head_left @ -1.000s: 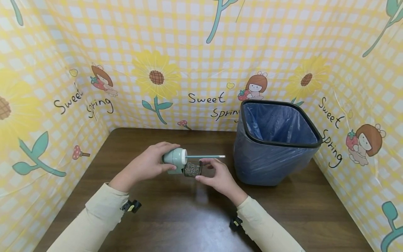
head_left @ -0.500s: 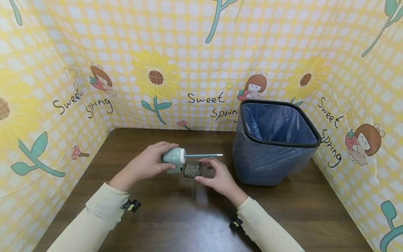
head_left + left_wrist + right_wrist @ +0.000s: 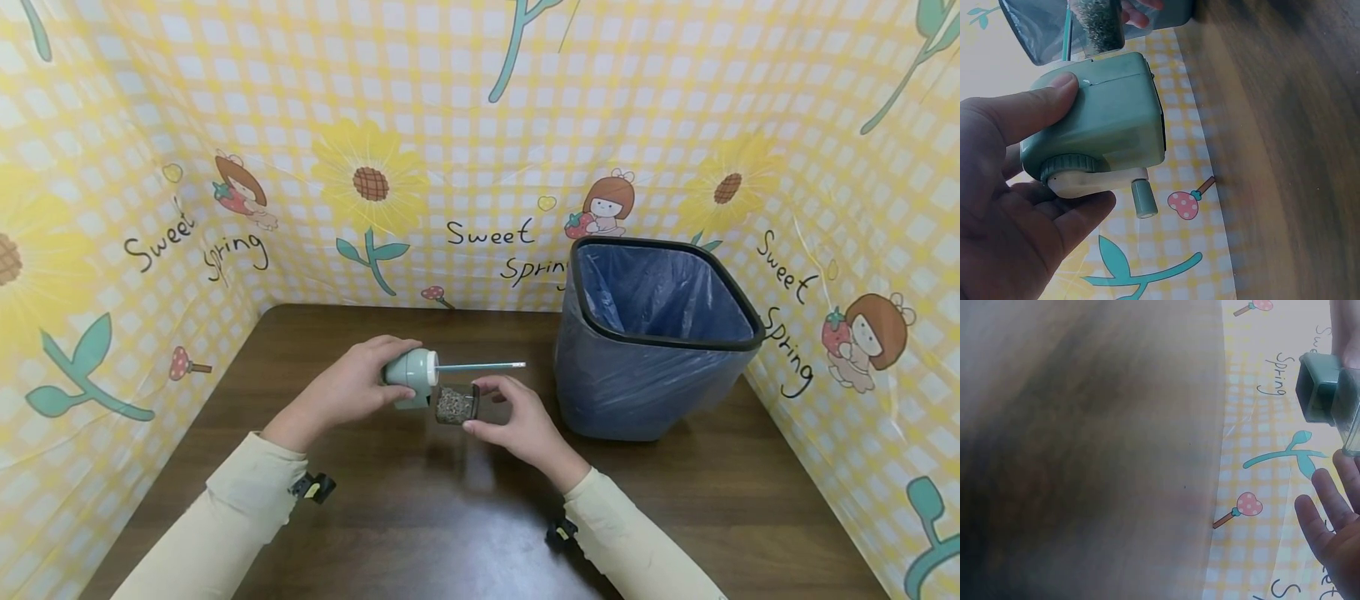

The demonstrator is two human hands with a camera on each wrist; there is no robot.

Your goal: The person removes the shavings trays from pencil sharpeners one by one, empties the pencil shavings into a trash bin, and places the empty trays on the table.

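Note:
My left hand [image 3: 347, 387] grips a green crank pencil sharpener [image 3: 408, 371], its thumb on the casing [image 3: 1110, 109] in the left wrist view. The crank handle [image 3: 1144, 199] hangs below the fingers there. A blue pencil [image 3: 480, 367] sticks out rightward from the sharpener's white front. Between thumb and fingers my right hand [image 3: 525, 421] pinches a clear shavings drawer [image 3: 454, 404] full of dark shavings. The drawer lies just right of the sharpener, out of its slot. In the right wrist view the drawer's clear corner [image 3: 1350, 415] overlaps the hollow sharpener body [image 3: 1317, 394].
A bin [image 3: 637, 396] with a blue plastic liner and black rim stands on the right of the brown wooden table [image 3: 420, 533]. Yellow checked cloth [image 3: 480, 150] walls the back and both sides.
The left hand has drawn the sharpener and pencil slightly leftward. The shavings drawer, still in the right hand, shows a little more of its side beside the sharpener.

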